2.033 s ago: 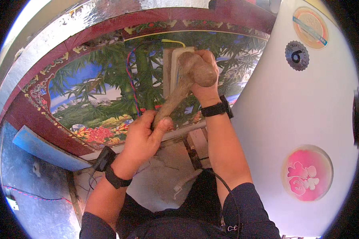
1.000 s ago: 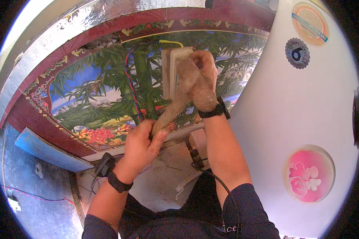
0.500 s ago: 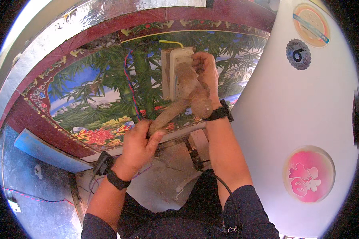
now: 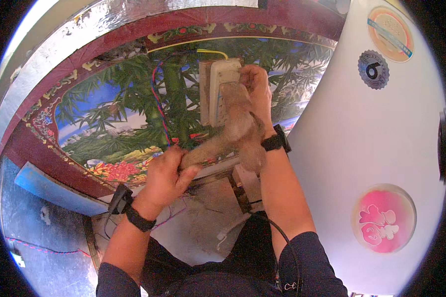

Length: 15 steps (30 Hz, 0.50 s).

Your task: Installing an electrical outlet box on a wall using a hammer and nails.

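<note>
A dusty off-white socket strip [image 4: 228, 72] stands upright against a brown backing board on the painted panel. My right hand [image 4: 258, 91] has its fingers curled round the strip's upper right edge. In my left hand [image 4: 167, 174], lower and to the left, is one end of a brown cloth [image 4: 205, 148], with fingers closed round it. The cloth runs up to the right as a bunched, motion-blurred mass, covering the strip's lower front and touching it. Part of it hangs near my right wrist. A yellow cable [image 4: 214, 52] enters the strip's top.
Twisted red and blue wires [image 4: 159, 106] run down the panel left of the strip. A large white appliance [image 4: 332, 148] with round stickers stands close on the right. A blue board [image 4: 59, 190] leans at lower left. A black cable [image 4: 280, 232] passes along my right forearm.
The cloth's bunched end has swung downward, uncovering more of the strip's upper front. My left hand has shifted slightly left, still gripping the cloth. My right hand stays at the strip.
</note>
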Each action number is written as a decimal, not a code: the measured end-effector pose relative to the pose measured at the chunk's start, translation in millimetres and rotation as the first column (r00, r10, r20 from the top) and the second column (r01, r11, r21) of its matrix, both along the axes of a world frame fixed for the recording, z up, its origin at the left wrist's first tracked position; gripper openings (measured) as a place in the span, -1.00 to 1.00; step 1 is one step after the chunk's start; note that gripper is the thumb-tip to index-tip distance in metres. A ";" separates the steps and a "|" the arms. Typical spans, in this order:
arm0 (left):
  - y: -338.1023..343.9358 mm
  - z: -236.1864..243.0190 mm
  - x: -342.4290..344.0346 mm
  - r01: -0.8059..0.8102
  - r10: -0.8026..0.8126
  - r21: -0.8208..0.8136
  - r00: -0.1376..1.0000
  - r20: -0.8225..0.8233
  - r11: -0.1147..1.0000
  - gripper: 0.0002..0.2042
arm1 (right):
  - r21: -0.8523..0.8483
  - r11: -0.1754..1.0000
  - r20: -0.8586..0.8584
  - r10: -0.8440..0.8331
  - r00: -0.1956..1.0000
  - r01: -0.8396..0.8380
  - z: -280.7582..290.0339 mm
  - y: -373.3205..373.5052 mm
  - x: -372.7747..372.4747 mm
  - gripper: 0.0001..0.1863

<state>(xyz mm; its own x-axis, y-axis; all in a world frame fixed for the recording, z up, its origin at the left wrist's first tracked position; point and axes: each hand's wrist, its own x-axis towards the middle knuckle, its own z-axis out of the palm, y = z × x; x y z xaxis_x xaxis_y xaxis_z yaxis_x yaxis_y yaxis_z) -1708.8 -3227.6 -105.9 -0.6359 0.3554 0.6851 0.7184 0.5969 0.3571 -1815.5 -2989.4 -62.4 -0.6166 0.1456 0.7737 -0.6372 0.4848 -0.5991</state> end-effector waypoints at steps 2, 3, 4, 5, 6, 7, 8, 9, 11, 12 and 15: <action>0.9 4.0 -8.4 -0.068 0.067 0.008 0.991 0.117 0.998 -0.64 | -0.039 0.999 -0.038 0.022 0.999 -0.023 -5.1 -2.3 -7.5 -0.45; 1.2 5.6 -10.6 -0.134 0.128 0.010 0.964 0.234 0.991 -0.64 | -0.077 0.996 -0.075 0.038 0.996 -0.044 -7.4 -3.5 -10.7 -0.46; 2.3 5.4 -9.7 -0.132 0.126 0.012 0.964 0.234 0.991 -0.64 | -0.075 0.996 -0.075 0.037 0.997 -0.042 -6.3 -4.2 -9.9 -0.46; 2.9 5.3 -7.0 -0.115 0.110 0.013 0.976 0.190 0.993 -0.64 | -0.071 0.997 -0.081 0.021 0.996 -0.027 -5.0 -5.4 -8.6 -0.48; 3.1 5.4 -4.2 -0.098 0.095 0.013 0.985 0.146 0.995 -0.65 | -0.067 0.998 -0.087 0.006 0.996 -0.012 -3.9 -6.0 -7.9 -0.50; 3.3 4.3 -1.7 -0.097 0.094 0.013 0.985 0.147 0.995 -0.65 | -0.067 0.998 -0.086 0.005 0.996 -0.011 -7.0 -3.3 -10.3 -0.50; 3.4 3.6 1.0 -0.039 0.039 0.002 0.996 0.076 0.999 -0.65 | -0.036 0.999 -0.069 -0.011 0.998 0.009 -10.7 0.4 -13.7 -0.51; 4.0 2.8 1.7 0.018 -0.018 -0.013 1.000 0.004 1.000 -0.65 | -0.006 1.000 -0.053 -0.028 0.998 0.027 -14.3 3.6 -16.4 -0.52; 5.3 4.6 -4.2 -0.045 0.047 -0.020 0.996 0.079 0.999 -0.64 | -0.057 0.998 -0.011 0.014 1.000 -0.015 -5.6 3.2 -9.0 -0.52; 7.0 6.0 -7.2 -0.107 0.111 -0.033 0.982 0.153 0.994 -0.64 | -0.110 0.992 0.029 0.058 0.998 -0.054 -2.3 3.6 -5.3 -0.52; 1.1 3.0 -12.4 -0.138 0.132 0.019 0.971 0.199 0.990 -0.64 | -0.035 0.999 -0.132 0.017 0.991 -0.022 -8.0 -8.1 -6.5 -0.52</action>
<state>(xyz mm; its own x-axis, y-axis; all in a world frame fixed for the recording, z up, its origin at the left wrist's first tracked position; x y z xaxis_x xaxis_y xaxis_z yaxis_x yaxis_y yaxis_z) -1721.1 -3226.5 -102.9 -0.7999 0.2367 0.5515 0.5456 0.6696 0.5039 -1821.9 -2997.6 -70.4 -0.5129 0.1638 0.8427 -0.7206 0.4513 -0.5263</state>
